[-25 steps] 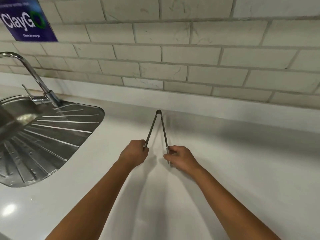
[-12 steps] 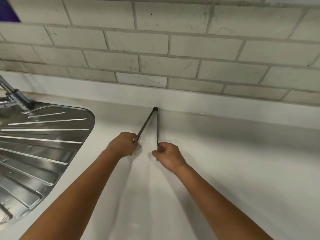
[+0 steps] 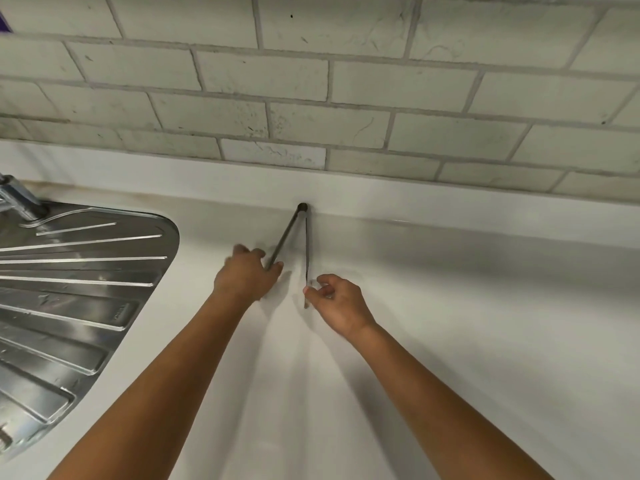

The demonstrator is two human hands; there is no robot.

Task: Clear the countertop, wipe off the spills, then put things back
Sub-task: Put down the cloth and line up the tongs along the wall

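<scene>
Metal tongs (image 3: 306,244) spread in a V on counter (image 3: 450,323), hinge at the backsplash. Left hand (image 3: 247,275) grips tongs' left arm; right hand (image 3: 336,303) pinches right arm.

I count one pair of metal tongs (image 3: 306,244) with two arms joined at a single hinge. I see two hands: one left hand (image 3: 246,276) and one right hand (image 3: 337,304). There is one white countertop (image 3: 467,323), one steel drainboard (image 3: 76,282), one tap base (image 3: 20,202) and one tiled wall (image 3: 346,81).
</scene>
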